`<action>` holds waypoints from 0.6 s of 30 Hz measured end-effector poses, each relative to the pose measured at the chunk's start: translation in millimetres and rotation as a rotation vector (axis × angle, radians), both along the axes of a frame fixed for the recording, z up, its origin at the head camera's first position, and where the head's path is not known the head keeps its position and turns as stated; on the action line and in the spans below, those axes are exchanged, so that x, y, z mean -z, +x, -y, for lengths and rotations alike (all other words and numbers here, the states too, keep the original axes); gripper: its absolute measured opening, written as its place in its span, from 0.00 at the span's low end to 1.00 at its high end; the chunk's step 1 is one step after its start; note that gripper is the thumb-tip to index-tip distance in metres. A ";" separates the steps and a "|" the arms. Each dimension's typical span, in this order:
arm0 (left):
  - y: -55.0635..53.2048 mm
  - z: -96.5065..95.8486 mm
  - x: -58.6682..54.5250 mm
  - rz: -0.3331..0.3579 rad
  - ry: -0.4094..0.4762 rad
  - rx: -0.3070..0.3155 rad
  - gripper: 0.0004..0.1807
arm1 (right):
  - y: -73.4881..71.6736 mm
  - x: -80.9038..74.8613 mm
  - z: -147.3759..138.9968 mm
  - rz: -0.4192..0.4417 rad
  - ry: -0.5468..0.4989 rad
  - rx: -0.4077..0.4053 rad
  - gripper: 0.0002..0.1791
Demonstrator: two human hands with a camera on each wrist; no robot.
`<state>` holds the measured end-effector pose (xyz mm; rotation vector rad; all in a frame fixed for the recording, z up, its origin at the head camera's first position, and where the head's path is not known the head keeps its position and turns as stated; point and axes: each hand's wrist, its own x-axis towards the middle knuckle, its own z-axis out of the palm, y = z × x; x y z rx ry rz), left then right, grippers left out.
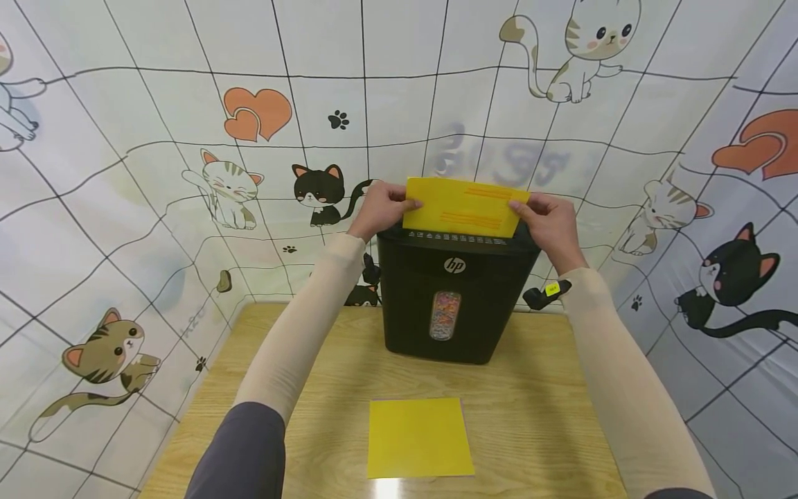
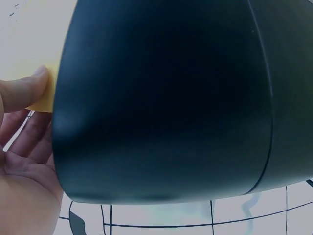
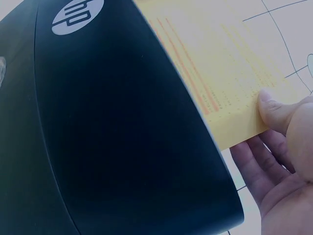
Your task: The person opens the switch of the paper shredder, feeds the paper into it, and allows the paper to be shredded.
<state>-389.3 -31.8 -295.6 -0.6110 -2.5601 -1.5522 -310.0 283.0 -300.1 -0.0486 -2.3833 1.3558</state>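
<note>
A yellow sheet of paper (image 1: 461, 204) with orange-marked lines stands upright at the top of a black HP paper shredder (image 1: 411, 291), its lower edge at the slot. My left hand (image 1: 384, 208) pinches the sheet's left edge between thumb and fingers. At the opposite edge, my right hand (image 1: 551, 225) pinches it the same way. In the right wrist view, the thumb (image 3: 274, 112) lies on the paper's printed face and the fingers are behind it. The left wrist view has the shredder's dark side (image 2: 161, 98) filling most of it, beside the left hand (image 2: 29, 161).
A stack of yellow sheets (image 1: 419, 438) lies on the wooden table (image 1: 324, 388) in front of the shredder. Colored shreds show through the shredder's window (image 1: 445, 315). Behind stands a white grid-patterned curtain (image 1: 399, 104) with cartoon cats.
</note>
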 end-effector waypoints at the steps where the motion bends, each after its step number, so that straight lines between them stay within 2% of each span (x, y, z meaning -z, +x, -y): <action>1: -0.5 -0.1 0.7 0.003 -0.011 0.000 0.17 | 0.2 0.4 -0.3 0.006 0.002 -0.001 0.32; 5: 0.1 0.9 2.0 0.019 -0.016 0.004 0.17 | 1.3 0.3 -1.6 0.028 0.034 -0.015 0.31; 11: 4.6 4.6 0.6 0.040 0.043 0.048 0.15 | 4.2 -2.7 -2.9 0.058 0.057 -0.047 0.30; 14: 6.0 6.5 -0.7 0.053 0.040 0.069 0.16 | 5.5 -3.8 -3.0 0.064 0.065 -0.069 0.30; 18: 6.7 8.8 -2.4 0.056 0.018 0.065 0.18 | 7.3 -5.3 -1.3 0.072 0.096 -0.084 0.30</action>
